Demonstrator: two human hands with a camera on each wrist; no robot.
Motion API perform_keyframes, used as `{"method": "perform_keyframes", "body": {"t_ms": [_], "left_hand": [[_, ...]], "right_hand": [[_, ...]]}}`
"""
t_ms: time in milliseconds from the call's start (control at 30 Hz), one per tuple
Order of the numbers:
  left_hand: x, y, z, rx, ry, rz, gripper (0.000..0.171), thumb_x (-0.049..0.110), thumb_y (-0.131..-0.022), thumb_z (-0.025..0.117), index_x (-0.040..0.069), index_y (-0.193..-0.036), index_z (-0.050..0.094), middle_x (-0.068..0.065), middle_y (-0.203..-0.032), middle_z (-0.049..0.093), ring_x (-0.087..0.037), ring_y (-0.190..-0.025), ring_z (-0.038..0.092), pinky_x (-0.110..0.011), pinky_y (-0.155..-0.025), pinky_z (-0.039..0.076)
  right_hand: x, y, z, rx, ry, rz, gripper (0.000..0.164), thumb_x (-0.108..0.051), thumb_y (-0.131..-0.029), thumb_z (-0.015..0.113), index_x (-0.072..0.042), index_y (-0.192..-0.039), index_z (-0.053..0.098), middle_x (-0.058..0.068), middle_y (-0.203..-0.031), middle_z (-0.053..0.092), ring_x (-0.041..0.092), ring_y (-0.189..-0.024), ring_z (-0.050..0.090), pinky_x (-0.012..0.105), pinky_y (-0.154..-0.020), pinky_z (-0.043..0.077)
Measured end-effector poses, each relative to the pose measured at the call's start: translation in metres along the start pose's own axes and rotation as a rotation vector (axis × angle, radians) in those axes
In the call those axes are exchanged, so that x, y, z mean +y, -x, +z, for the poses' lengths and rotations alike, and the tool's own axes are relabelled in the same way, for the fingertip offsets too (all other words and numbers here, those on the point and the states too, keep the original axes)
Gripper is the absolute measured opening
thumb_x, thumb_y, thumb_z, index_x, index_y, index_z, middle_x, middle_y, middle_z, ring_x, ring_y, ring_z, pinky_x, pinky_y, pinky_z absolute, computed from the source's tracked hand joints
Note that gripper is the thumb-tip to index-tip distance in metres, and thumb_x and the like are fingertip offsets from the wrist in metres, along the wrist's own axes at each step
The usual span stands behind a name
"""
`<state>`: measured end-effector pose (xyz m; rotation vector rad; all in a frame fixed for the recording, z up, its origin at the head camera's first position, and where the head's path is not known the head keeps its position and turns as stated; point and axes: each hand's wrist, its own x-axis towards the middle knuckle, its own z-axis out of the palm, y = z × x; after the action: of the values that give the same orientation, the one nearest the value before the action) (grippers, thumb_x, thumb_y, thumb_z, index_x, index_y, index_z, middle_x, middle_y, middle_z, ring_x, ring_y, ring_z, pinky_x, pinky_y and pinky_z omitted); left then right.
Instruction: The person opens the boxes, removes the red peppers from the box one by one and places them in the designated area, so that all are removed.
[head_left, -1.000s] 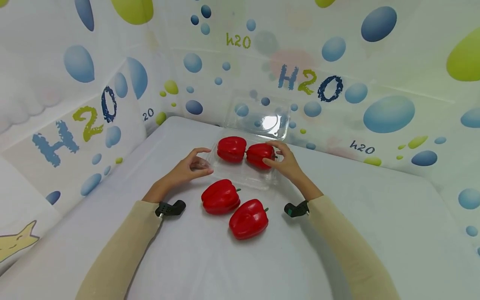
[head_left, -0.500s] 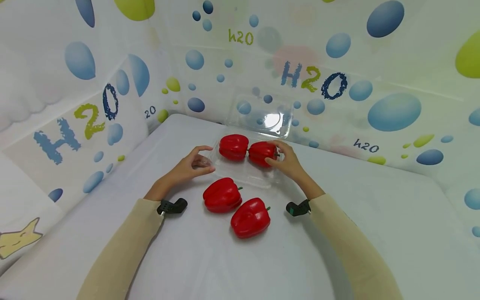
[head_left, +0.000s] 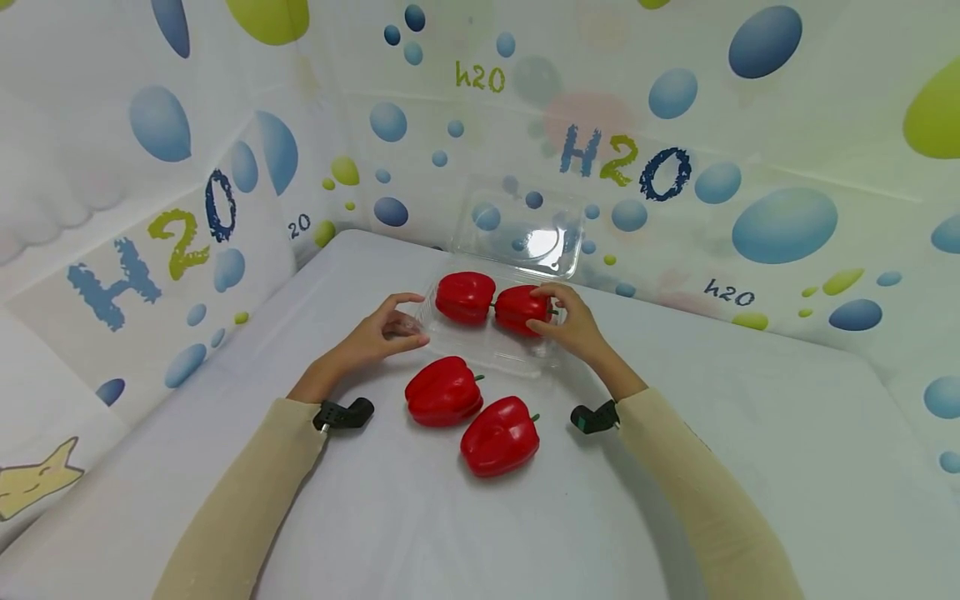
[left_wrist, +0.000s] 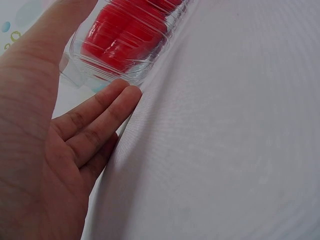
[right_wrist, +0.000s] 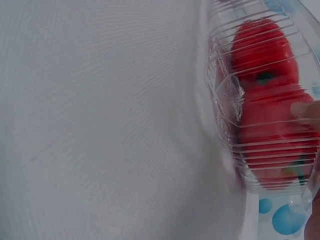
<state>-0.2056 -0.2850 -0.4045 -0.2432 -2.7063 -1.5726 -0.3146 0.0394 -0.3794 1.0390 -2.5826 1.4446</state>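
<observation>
A clear plastic clamshell container (head_left: 517, 360) stands open on the table, its transparent lid (head_left: 517, 237) raised at the back. Two red bell peppers lie side by side in it, a left one (head_left: 465, 297) and a right one (head_left: 513, 310). My right hand (head_left: 573, 325) grips the right pepper at its stem end, thumb in front and fingers behind. At the container's left end is my left hand (head_left: 378, 333), thumb and fingers spread; in the left wrist view its straight fingers (left_wrist: 107, 112) reach the container's corner. Through the ribbed wall, the right wrist view shows both peppers.
Two more red bell peppers lie in front of the container, one nearer it (head_left: 444, 392) and one closer to me (head_left: 500, 437). A white cloth covers the table (head_left: 375, 517). Behind and at the left stand sheets printed with blue and green drops (head_left: 783, 227).
The head view shifts slightly. Both hands, the container and the peppers keep nearly the same places.
</observation>
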Motion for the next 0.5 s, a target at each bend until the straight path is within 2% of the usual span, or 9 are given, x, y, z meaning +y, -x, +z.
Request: {"method": "perform_keyframes", "body": {"t_ms": [500], "left_hand": [[-0.0018,-0.0009,0.0006,0.003,0.008,-0.015,0.071,0.027,-0.09,0.071,0.021,-0.148,0.03,-0.017,-0.122,0.061,-0.032,-0.116,0.059,-0.052,-0.101,0.046]], "right_hand": [[0.0033,0.0012,0.0004,-0.013,-0.045,-0.027,0.046,0.002,-0.085,0.071,0.006,-0.126,0.053,0.027,-0.139,0.045,0.041,-0.131,0.038,0.058,-0.107,0.033]]}}
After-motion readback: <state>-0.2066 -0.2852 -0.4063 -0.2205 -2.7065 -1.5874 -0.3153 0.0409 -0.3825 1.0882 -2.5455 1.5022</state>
